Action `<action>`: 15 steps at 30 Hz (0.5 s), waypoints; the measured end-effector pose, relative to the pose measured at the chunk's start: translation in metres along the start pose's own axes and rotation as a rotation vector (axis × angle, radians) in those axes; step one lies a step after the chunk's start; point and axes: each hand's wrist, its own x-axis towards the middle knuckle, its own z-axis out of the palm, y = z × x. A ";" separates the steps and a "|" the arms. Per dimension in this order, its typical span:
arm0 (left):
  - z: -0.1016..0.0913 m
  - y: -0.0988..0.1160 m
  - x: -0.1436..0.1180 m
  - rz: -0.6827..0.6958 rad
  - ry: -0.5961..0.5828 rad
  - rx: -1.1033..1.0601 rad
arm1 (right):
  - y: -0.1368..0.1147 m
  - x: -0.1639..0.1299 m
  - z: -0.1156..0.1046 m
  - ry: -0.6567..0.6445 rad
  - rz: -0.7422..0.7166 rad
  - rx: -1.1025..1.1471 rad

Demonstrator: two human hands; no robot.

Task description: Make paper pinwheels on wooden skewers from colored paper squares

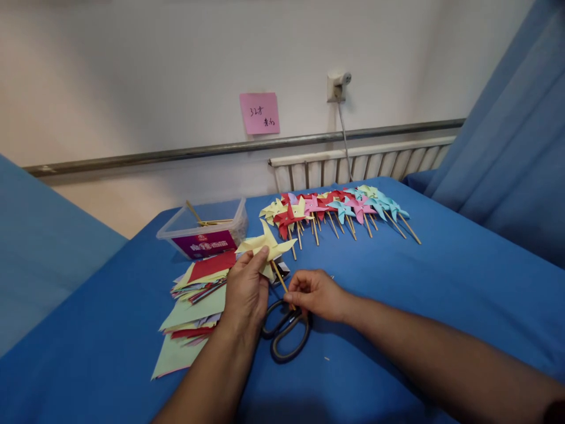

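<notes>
A pale yellow paper pinwheel [267, 240] on a thin wooden stick [279, 274] is held up in front of me. My left hand [248, 282] pinches the folded paper near the hub, thumb on top. Near the stick's lower end, the fingers of my right hand [315, 293] close on it. Just below lies a pair of scissors [289, 340] with dark handles; their blades are mostly hidden behind my hands and the stick. A small dark and white item [282, 271] shows partly behind the pinwheel, too covered to name.
Stacked coloured paper sheets [194, 315] lie left of my hands. Behind them stands a clear plastic box [241, 221] with wooden sticks. Several finished pinwheels [326, 205] lie across the back of the blue-covered table [375, 365], near a radiator [366, 160]. Blue curtains [512, 135] hang at right.
</notes>
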 end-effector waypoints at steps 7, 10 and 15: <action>0.000 0.003 -0.002 0.001 -0.008 0.002 | 0.005 0.002 -0.001 0.040 -0.044 -0.091; 0.000 0.003 -0.001 0.000 0.002 0.013 | 0.006 0.003 0.000 0.060 -0.069 -0.160; 0.002 0.002 0.001 -0.008 0.000 0.006 | 0.004 0.001 0.001 0.086 -0.100 -0.268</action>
